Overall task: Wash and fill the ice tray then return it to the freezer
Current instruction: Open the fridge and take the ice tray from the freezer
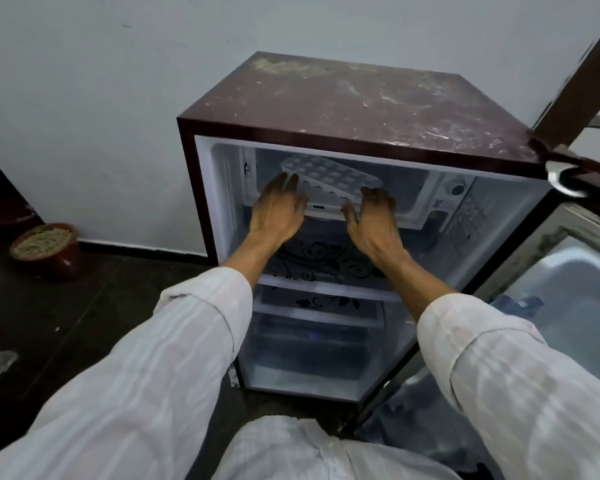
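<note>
I see freezer shelf [326, 213] | ice tray [329, 176] tilted on it | floor [84, 323] | pot [47, 249] there

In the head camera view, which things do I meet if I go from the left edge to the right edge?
Plant pot → left hand → ice tray → right hand → control dial → fridge door

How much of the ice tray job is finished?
Can't tell whether washing and filling happened; no water is visible. Right now the left hand and right hand hold the white ice tray, tilted, at the freezer compartment. The fridge door stands open, so closing it remains.
</note>
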